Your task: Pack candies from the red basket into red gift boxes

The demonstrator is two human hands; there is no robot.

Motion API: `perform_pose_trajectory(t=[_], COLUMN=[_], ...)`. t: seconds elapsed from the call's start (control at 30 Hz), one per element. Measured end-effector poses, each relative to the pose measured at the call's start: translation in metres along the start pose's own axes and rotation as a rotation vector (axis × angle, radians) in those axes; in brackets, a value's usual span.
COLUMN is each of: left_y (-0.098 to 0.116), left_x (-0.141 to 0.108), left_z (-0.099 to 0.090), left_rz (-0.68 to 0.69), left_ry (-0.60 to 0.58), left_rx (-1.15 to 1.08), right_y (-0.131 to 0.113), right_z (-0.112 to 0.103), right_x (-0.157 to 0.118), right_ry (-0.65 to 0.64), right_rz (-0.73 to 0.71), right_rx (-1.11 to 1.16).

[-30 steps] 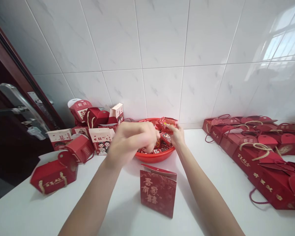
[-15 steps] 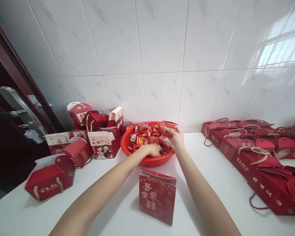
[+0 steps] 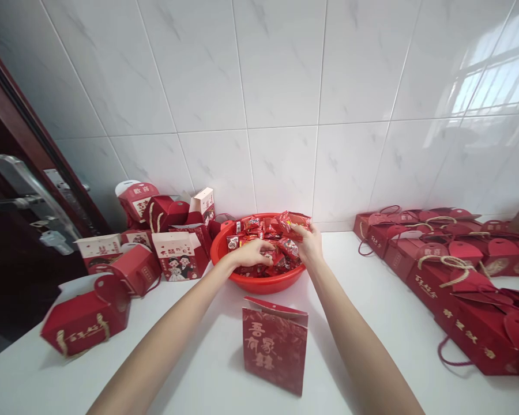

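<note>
A round red plastic basin stands against the wall, filled with red-wrapped candies. My left hand is over the front left of the pile, fingers curved and apart, with nothing visible between them; its fingertips are close to the wrappers. At the basin's right side, my right hand is closed on red candy packets; how many is hidden by the fingers. A dark red paper gift box with gold characters stands upright on the table between my forearms, its top flaps partly apart.
Several red and white gift boxes cluster at the left, one with rope handles nearest the front. Long rows of closed red boxes line the right. A tiled wall rises behind, and a door handle is at far left.
My left hand has lifted and moved slightly left, from down among the candies to above them, its fingers now spread. My right hand keeps its packets in nearly the same place.
</note>
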State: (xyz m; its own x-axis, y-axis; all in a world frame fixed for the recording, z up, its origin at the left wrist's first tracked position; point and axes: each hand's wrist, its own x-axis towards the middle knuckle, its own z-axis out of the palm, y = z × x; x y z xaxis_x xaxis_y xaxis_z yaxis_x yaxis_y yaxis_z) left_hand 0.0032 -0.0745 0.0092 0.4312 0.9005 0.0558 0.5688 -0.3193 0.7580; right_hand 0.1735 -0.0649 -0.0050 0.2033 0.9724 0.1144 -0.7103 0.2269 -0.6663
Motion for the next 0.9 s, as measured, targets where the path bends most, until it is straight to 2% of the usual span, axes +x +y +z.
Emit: perform_pose_trajectory(t=[0.1, 0.33, 0.53, 0.77, 0.9], left_y=[-0.013, -0.013, -0.009, -0.016, -0.019], left_x=[-0.003, -0.005, -0.006, -0.004, -0.004], left_z=[-0.008, -0.012, -0.014, -0.014, -0.014], left_rz=[-0.014, 0.009, -0.066, -0.104, -0.105], left_ry=[-0.013, 0.187, 0.384, 0.492, 0.504], left_rx=[-0.149, -0.124, -0.137, -0.226, -0.276], right_y=[-0.002, -0.004, -0.003, -0.006, -0.006], right_z=[0.001, 0.001, 0.0, 0.003, 0.004], right_x=[-0.002, -0.004, -0.004, -0.008, -0.008], right_ry=[0.0, -0.002, -0.019, -0.013, -0.011], right_rz=[0.011, 0.022, 0.029, 0.04, 0.041], right_rx=[-0.008, -0.053, -0.035, -0.031, -0.038])
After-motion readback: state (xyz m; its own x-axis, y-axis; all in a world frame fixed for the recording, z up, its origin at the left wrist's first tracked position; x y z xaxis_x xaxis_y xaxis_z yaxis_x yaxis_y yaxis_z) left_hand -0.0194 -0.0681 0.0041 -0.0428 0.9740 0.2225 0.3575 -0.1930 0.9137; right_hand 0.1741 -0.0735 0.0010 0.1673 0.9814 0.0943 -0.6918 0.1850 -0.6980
